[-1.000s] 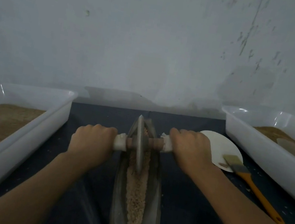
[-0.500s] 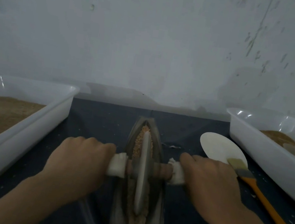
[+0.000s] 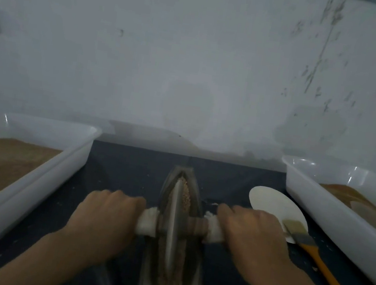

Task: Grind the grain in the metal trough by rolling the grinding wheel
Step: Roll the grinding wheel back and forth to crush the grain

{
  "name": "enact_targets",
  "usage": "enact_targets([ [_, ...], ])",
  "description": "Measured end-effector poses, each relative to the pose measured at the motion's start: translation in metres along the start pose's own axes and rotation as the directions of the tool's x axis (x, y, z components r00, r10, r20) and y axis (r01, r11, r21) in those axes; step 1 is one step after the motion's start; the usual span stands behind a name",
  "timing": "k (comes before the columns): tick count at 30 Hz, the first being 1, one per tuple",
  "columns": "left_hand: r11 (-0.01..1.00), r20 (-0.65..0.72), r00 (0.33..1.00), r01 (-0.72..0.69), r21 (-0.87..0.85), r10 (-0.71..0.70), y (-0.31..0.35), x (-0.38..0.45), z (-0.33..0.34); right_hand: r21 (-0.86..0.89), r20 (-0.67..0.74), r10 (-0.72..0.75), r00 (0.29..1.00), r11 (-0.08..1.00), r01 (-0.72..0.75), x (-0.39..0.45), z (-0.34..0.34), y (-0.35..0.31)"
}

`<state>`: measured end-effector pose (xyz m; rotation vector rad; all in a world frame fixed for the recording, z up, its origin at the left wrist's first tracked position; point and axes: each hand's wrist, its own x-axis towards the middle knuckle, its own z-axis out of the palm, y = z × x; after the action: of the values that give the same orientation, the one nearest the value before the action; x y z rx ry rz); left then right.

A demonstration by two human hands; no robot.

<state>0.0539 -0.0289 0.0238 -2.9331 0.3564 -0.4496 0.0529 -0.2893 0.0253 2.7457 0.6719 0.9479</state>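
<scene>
A narrow boat-shaped metal trough [image 3: 154, 270] runs away from me down the middle of the dark table, with pale brown grain [image 3: 185, 196] lying along its groove. The thin metal grinding wheel [image 3: 173, 222] stands upright in the groove on a wooden axle [image 3: 197, 225] with white cloth wrapped round both ends. My left hand [image 3: 104, 223] grips the left end of the axle. My right hand [image 3: 253, 241] grips the right end. The wheel sits around the middle of the trough.
A white plastic tub [image 3: 31, 183] with brown meal stands on the left, another white tub [image 3: 332, 211] on the right. A round white plate [image 3: 270, 202] and a brush with an orange handle [image 3: 324, 265] lie right of the trough. A grey wall is close behind.
The wheel rolled from the far end of the trough toward me and now sits around its middle. Both hands kept their grip on the axle throughout.
</scene>
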Motion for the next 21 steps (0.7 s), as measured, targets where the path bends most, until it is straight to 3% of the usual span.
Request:
enact_targets([
  [4,0.999,-0.008,1.0,-0.025,0.03,0.025,0.004,-0.034,-0.02,0.035,-0.035,-0.027,0.999,0.999,0.028,-0.024,-0.018,-0.004],
  [8,0.99,-0.152,0.982,-0.102,0.098,0.116,0.005,-0.022,-0.015,0.029,-0.004,0.033,0.999,0.999,-0.033,-0.016,-0.002,-0.002],
  [12,0.996,-0.162,0.987,0.032,0.083,-0.018,0.005,0.02,0.005,-0.001,0.01,0.082,0.997,0.997,-0.082,0.018,0.03,0.007],
  [17,0.991,-0.211,0.977,0.029,0.131,0.0,0.001,0.055,0.017,-0.01,0.042,0.137,0.99,0.991,-0.137,0.042,0.047,0.013],
  [21,0.997,-0.158,0.987,0.032,0.066,-0.021,-0.001,0.039,0.014,-0.014,0.073,0.082,0.994,0.997,-0.081,0.034,0.023,0.004],
])
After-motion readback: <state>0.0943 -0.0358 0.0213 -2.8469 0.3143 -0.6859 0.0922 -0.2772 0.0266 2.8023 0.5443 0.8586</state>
